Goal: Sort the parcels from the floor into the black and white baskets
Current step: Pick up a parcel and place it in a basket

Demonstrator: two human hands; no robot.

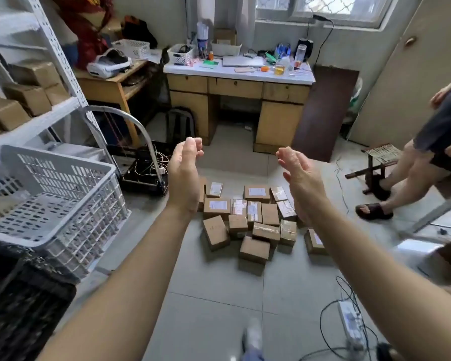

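Observation:
A pile of several small brown cardboard parcels (253, 222) lies on the tiled floor in the middle of the view, some with white labels. My left hand (184, 175) and my right hand (301, 178) are stretched out above the pile, palms facing each other, fingers apart, holding nothing. The white basket (63, 194) stands at the left, tilted toward me, with nothing visible inside. Below it at the lower left is the black basket (18, 303); its inside is too dark to read.
A white metal shelf (50, 110) with more boxes rises at the left. A wooden desk (237, 100) stands beyond the pile. A person's legs (406, 178) and a small stool (378, 162) are at the right. A power strip with cables (352, 324) lies at the lower right.

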